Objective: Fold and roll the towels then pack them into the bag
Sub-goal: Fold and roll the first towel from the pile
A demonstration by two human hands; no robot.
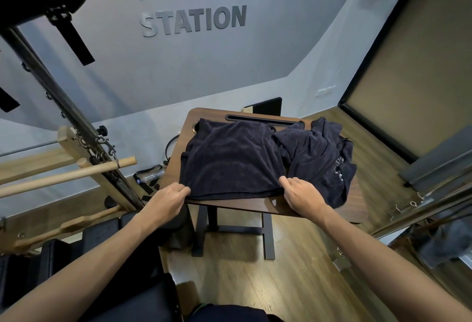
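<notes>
I have the dark towel [231, 158] lying fairly flat on the left part of the small wooden worktop [258, 207], its near edge running along the worktop's near side. My left hand [169, 200] has its fingers [182, 190] curled onto the near left corner of that edge, and my right hand [304, 198] pinches the near right corner between thumb and curled fingers; both are closed on cloth, neither spread open. A second towel [319, 154], the same dark colour, sits crumpled on the right of the worktop, touching the flat one, with some pale printed lettering showing on a fold that hangs towards the right edge. I cannot make out the bag for certain anywhere. My read is that this terry cloth is soft, limp and light, with no stiffness at all: it will sag wherever it is unsupported and the pile will drag rather than slide on the wood. So I would hold it by the corners, as I do now, and keep the edge taut between both hands while lifting it over, since a one-point grip would let it bunch. For rolling, flat palms pressing along the whole width should serve better than pinching.
</notes>
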